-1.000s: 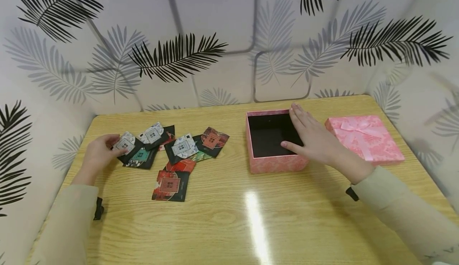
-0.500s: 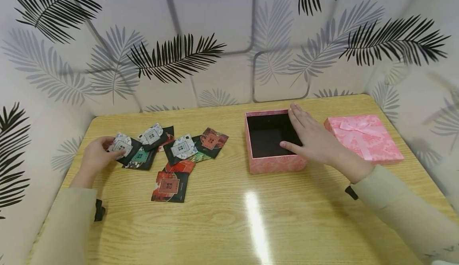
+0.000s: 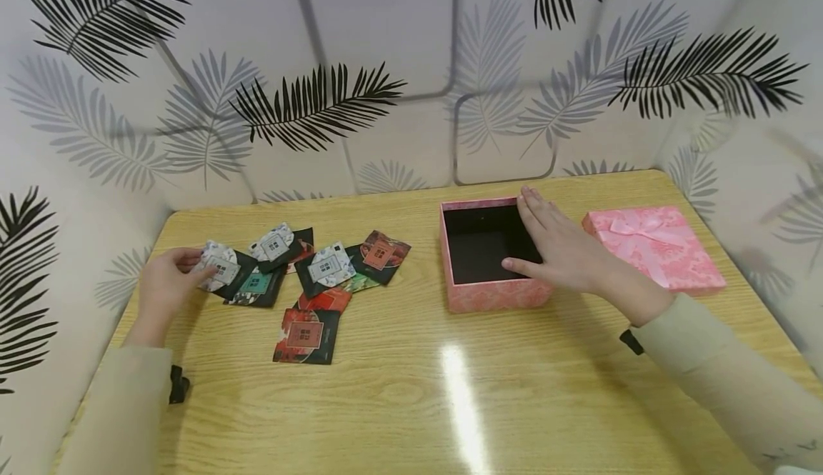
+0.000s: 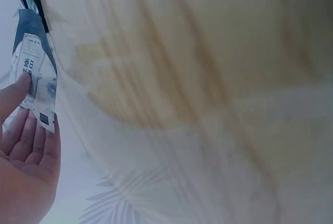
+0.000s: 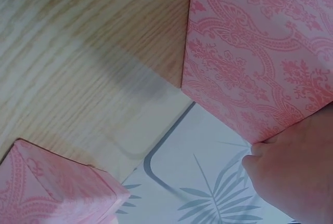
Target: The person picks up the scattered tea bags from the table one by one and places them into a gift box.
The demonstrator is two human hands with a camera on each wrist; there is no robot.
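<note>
At the left of the table, my left hand pinches a flat white-and-black sachet by its patterned white end. The left wrist view shows the thumb over the sachet's label and the other fingers behind it. A green-labelled sachet lies partly beneath the held one. My right hand rests along the right rim of a pink patterned box, its fingers straight and its thumb reaching over the opening. The box stands uncovered, with a black inside. Its pink outer wall fills the upper right of the right wrist view.
Several more sachets with white, red and green prints overlap in a loose group, among them a red one nearest me. A pink lid with a ribbon bow lies right of the box. A leaf-patterned wall closes off the table's back.
My left hand has drawn the white-and-black sachet slightly to the left, off more of the green-labelled one. My right hand has stayed on the box.
</note>
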